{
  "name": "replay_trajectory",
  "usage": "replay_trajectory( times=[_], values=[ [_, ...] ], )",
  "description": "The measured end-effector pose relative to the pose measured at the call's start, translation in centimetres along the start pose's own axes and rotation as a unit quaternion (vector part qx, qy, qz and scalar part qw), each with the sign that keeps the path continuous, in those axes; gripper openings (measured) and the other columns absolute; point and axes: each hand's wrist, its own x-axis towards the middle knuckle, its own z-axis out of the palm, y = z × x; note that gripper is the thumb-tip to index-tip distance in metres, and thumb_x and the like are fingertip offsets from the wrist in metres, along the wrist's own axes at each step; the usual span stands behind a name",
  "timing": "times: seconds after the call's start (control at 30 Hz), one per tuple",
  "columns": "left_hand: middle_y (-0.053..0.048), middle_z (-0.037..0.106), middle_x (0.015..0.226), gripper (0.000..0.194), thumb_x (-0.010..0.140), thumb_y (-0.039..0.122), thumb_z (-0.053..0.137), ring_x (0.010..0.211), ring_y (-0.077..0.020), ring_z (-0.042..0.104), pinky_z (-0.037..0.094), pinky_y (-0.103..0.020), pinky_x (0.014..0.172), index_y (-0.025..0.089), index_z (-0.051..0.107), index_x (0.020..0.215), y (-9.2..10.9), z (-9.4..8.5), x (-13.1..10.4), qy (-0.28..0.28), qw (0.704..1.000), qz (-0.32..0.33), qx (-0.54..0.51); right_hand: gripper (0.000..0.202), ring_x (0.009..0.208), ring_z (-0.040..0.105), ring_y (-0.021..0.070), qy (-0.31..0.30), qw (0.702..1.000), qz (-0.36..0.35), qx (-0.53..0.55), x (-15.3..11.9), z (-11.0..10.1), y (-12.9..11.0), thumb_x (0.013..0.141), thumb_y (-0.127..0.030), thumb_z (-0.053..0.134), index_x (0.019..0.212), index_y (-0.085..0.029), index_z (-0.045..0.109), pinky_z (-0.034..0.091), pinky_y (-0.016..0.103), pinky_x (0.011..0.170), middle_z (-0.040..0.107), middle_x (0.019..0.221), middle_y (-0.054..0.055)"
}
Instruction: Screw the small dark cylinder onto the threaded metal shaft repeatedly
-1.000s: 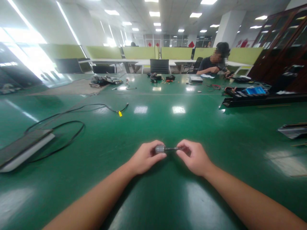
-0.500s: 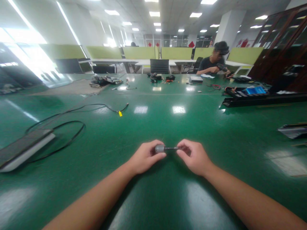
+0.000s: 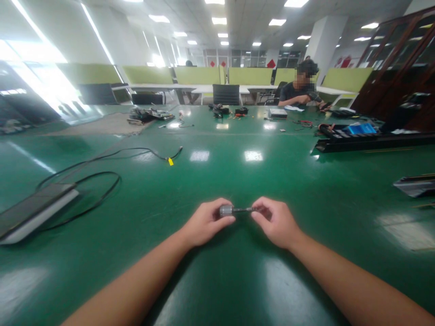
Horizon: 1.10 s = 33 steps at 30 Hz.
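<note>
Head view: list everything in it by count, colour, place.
Tool: one, grey, between hands
Table: one, green, beneath
Device: one, black-white, left
Cable: count unclear, black, left
Tag: one, yellow, on cable
Parts: several, mostly dark, far
Box: one, silver, far right
Rail: one, black, right
Metal piece: one, silver, right edge
Chairs: several, black, background
Partitions: several, green, background
Cabinet: one, brown, far right
Lights: many, white, ceiling
Person: one, dark shirt, far right
Left hand: one, bare, on tool
Right hand: one, bare, on tool

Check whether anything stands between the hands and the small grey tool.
Nothing visible does: the left hand holds the grey tool by its thick end, and the right hand holds the far end of its thin shaft.
</note>
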Motion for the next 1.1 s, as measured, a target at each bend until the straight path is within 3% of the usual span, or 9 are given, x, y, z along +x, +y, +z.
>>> replay_trajectory(
  times=[0.17, 0.27, 0.37, 0.5, 0.63, 0.77, 0.87, 0.97, 1.1],
  values=[
    [-0.001, 0.064, 0.089, 0.028, 0.088, 0.042, 0.062, 0.078, -0.0163, 0.056, 0.042, -0.025, 0.071, 0.018, 0.065, 0.102, -0.2, -0.2, 0.1, 0.023, 0.999, -0.017, -0.038, 0.037, 0.055, 0.051, 0.0134, 0.031, 0.996, -0.023, 0.082, -0.2, -0.2, 0.2, 0.097, -0.035, 0.042, 0.066, -0.019, 0.054, 0.038, 0.025, 0.057, 0.053, 0.058, -0.001],
    [0.0, 0.061, 0.08, 0.031, 0.086, 0.043, 0.065, 0.068, -0.0139, 0.053, 0.041, -0.024, 0.063, 0.016, 0.065, 0.101, -0.9, -0.4, 0.3, 0.055, 0.991, -0.052, -0.112, 0.046, 0.053, 0.046, 0.0128, 0.046, 0.994, -0.026, 0.095, -0.1, 0.0, 0.5, 0.1, -0.039, 0.037, 0.059, -0.02, 0.046, 0.036, 0.025, 0.055, 0.046, 0.054, -0.002],
    [0.0, 0.058, 0.072, 0.037, 0.079, 0.04, 0.073, 0.061, -0.012, 0.051, 0.039, -0.024, 0.059, 0.014, 0.067, 0.104, -1.9, -0.5, 0.6, 0.119, 0.962, -0.081, -0.232, 0.049, 0.053, 0.044, 0.0127, 0.039, 0.995, -0.023, 0.092, 0.0, 0.3, 0.7, 0.101, -0.042, 0.036, 0.058, -0.02, 0.043, 0.035, 0.026, 0.056, 0.044, 0.054, -0.002],
    [-0.002, 0.063, 0.074, 0.045, 0.067, 0.033, 0.082, 0.065, -0.013, 0.055, 0.042, -0.026, 0.065, 0.012, 0.07, 0.105, -2.8, -1.0, 0.9, 0.21, 0.909, -0.095, -0.348, 0.049, 0.052, 0.044, 0.0124, 0.023, 0.996, -0.019, 0.083, 0.1, 0.6, 0.7, 0.101, -0.042, 0.036, 0.058, -0.02, 0.043, 0.035, 0.025, 0.056, 0.045, 0.054, -0.002],
    [-0.007, 0.071, 0.091, 0.048, 0.059, 0.024, 0.087, 0.082, -0.0187, 0.064, 0.046, -0.03, 0.081, 0.013, 0.068, 0.102, -2.5, -1.6, 0.6, 0.211, 0.901, -0.107, -0.365, 0.049, 0.053, 0.045, 0.012, 0.008, 0.997, -0.025, 0.069, 0.0, 0.6, 0.5, 0.101, -0.041, 0.037, 0.058, -0.02, 0.044, 0.035, 0.025, 0.057, 0.045, 0.054, -0.003],
    [-0.007, 0.07, 0.099, 0.041, 0.072, 0.03, 0.081, 0.086, -0.0177, 0.065, 0.046, -0.031, 0.084, 0.015, 0.058, 0.102, -2.0, -1.5, 0.2, 0.17, 0.923, -0.099, -0.33, 0.049, 0.053, 0.045, 0.0118, -0.005, 0.998, -0.034, 0.057, 0.0, 0.5, 0.1, 0.101, -0.04, 0.037, 0.058, -0.019, 0.045, 0.034, 0.025, 0.058, 0.046, 0.054, -0.003],
    [-0.002, 0.066, 0.093, 0.045, 0.076, 0.031, 0.078, 0.083, -0.0143, 0.061, 0.046, -0.027, 0.08, 0.017, 0.055, 0.111, -1.5, -1.4, 0.0, 0.205, 0.922, -0.092, -0.315, 0.049, 0.053, 0.045, 0.0117, -0.01, 0.998, -0.043, 0.051, 0.0, 0.4, -0.1, 0.101, -0.038, 0.037, 0.058, -0.019, 0.045, 0.033, 0.025, 0.058, 0.046, 0.054, -0.003],
    [0.002, 0.06, 0.082, 0.054, 0.07, 0.027, 0.08, 0.077, -0.0125, 0.058, 0.047, -0.024, 0.077, 0.017, 0.056, 0.118, -0.6, -2.1, -0.7, 0.233, 0.895, -0.104, -0.365, 0.048, 0.054, 0.045, 0.0115, -0.005, 0.998, -0.053, 0.046, 0.1, 0.3, -0.2, 0.101, -0.037, 0.037, 0.058, -0.019, 0.046, 0.032, 0.025, 0.058, 0.045, 0.055, -0.003],
    [0.0, 0.061, 0.08, 0.045, 0.06, 0.029, 0.086, 0.079, -0.0154, 0.06, 0.049, -0.024, 0.079, 0.017, 0.059, 0.095, -0.2, -4.7, -3.8, 0.284, 0.879, -0.149, -0.354, 0.048, 0.053, 0.043, 0.011, -0.001, 0.997, -0.06, 0.052, 0.1, 0.4, -0.2, 0.101, -0.039, 0.038, 0.057, -0.018, 0.045, 0.03, 0.025, 0.057, 0.044, 0.054, -0.003]
  ],
)
